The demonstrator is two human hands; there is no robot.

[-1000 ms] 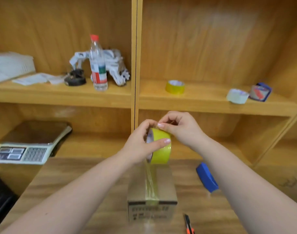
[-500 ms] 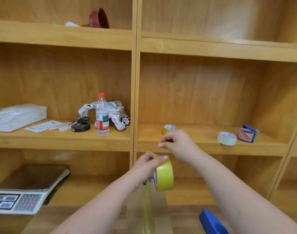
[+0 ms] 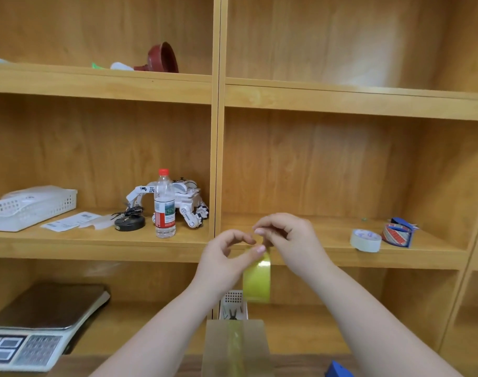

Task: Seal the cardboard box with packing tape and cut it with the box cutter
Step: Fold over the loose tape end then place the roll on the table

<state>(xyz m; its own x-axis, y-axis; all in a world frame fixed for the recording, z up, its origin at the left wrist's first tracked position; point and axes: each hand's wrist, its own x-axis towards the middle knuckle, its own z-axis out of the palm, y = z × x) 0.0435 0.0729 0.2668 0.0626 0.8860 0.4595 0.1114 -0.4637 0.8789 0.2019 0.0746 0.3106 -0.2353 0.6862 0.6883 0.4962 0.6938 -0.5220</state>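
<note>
The yellow tape roll [image 3: 256,280] is held up on edge in front of the middle shelf. My left hand [image 3: 224,262] grips it from the left, thumb across its top. My right hand [image 3: 289,240] pinches at the roll's upper edge with closed fingertips. Below, at the bottom edge, is the cardboard box [image 3: 218,346], with a strip of yellowish tape [image 3: 235,346] running down the middle of its top. I cannot tell whether tape still runs from the roll to the box. The box cutter is out of view.
A blue object [image 3: 338,371] pokes in at the bottom right. Behind the box stands a small white basket [image 3: 233,299] with pliers. A scale [image 3: 28,336] sits lower left. The shelf holds a water bottle [image 3: 164,205], a white tape roll [image 3: 365,240] and a tape dispenser [image 3: 398,235].
Both hands have lifted the tape roll from just above the box to shelf height. The view has tilted up, so most of the box and the box cutter dropped out of frame.
</note>
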